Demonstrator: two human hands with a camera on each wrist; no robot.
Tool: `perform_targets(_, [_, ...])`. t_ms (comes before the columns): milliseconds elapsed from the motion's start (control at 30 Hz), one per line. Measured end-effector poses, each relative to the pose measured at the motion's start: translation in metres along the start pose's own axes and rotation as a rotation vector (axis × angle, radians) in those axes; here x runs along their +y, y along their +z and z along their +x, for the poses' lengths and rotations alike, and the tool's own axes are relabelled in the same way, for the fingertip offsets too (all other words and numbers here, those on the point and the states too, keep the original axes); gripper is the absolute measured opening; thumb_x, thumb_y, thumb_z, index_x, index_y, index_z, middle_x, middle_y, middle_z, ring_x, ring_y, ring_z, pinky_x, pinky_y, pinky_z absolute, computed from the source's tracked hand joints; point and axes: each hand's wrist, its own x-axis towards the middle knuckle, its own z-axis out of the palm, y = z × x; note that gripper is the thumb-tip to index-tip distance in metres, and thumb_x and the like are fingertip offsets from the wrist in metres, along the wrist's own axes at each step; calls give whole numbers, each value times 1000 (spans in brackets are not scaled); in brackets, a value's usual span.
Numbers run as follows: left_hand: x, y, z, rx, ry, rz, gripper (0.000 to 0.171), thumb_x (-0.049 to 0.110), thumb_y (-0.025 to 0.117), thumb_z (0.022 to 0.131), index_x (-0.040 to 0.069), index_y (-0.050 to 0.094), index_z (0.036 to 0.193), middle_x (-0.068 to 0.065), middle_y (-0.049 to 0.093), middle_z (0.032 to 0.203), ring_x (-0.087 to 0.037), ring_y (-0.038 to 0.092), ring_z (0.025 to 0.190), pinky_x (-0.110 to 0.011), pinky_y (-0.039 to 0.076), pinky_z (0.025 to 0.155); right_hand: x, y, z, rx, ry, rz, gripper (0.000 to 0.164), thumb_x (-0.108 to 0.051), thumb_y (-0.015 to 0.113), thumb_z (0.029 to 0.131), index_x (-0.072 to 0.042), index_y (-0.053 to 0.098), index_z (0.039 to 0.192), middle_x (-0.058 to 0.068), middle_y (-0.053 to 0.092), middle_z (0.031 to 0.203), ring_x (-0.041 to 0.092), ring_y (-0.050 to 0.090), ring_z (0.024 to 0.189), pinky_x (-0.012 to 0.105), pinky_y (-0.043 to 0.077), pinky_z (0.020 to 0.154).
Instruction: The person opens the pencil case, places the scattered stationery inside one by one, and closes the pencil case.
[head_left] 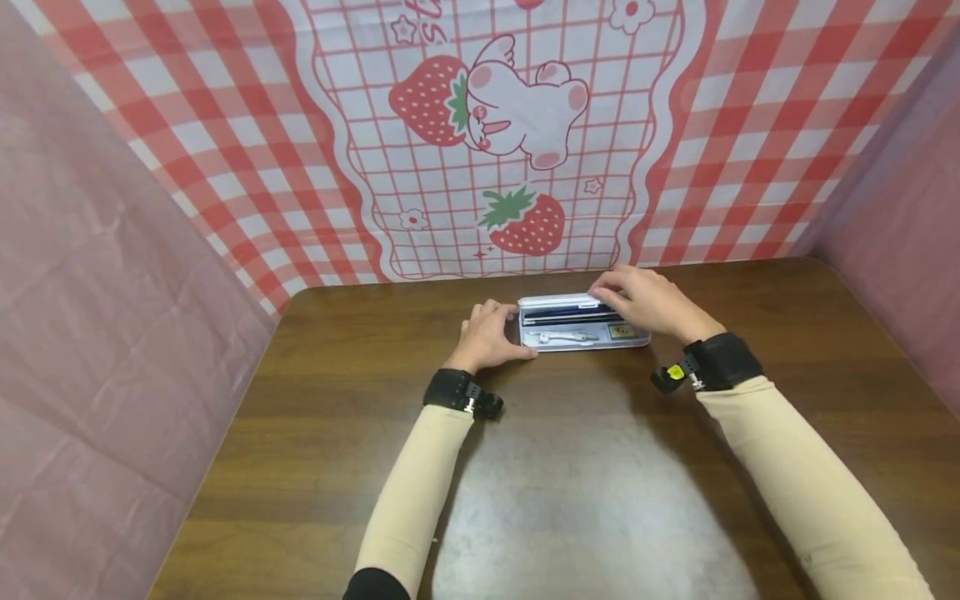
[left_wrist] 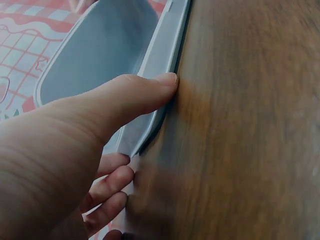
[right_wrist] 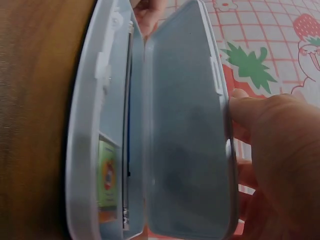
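A pale plastic pencil case (head_left: 585, 347) lies lengthwise near the back of the table, its hinged lid (right_wrist: 182, 125) raised. Inside are a white drawing compass (head_left: 564, 337), a small yellow-green box (right_wrist: 107, 175) in the end compartment and slim pencils (right_wrist: 127, 120) along the hinge side. My left hand (head_left: 483, 337) holds the case's left end, with the thumb across the front wall and the fingers round the end. At the right, my right hand (head_left: 660, 304) grips the lid's free edge, thumb on one side and fingers behind it.
The case rests on a brown wood-grain table (head_left: 570, 483). A red-and-white checked cloth (head_left: 750, 150) with strawberry prints hangs behind the table's back edge. Pink cloth (head_left: 112, 333) hangs at the left side, and more hangs at the right.
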Motion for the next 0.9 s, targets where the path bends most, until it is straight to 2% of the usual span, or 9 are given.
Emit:
perform_targets(233, [-5,-2,-1,-20,13,-17,89,55,83,69,12,54,142,-6,55,131,-24,44,123,-45,42,97,-4,16,-12,-18,-34,-89,26,-32,74,89,-17,75,110,10,65,109,27,61,95,52,54,74])
perform_targets(400, [-4,-2,-2,-25,16,-23,88,54,83,70,11,55,141,-7,54,133,-26,44,124,-46,42,99,-5,27,-16,-13,-33,-172,28,-30,81,82,-17,76,106,9,65,108,27,57,99,52,56,75])
perform_targets(633, [0,-2,-1,-27,4,-19,87,53,83,71,11,55,142,-7,54,134,-25,43,125,-46,41,98,-4,32,-17,-3,-65,-189,15,-25,80,84,-17,77,96,10,62,108,31,53,102,53,55,74])
perform_targets(900, [3,1,4,-33,5,-5,87,54,82,72,12,54,143,-6,53,135,-24,42,124,-44,41,99,-1,32,-17,-16,-19,-196,12,-25,81,83,-18,76,91,10,61,110,31,52,103,51,54,74])
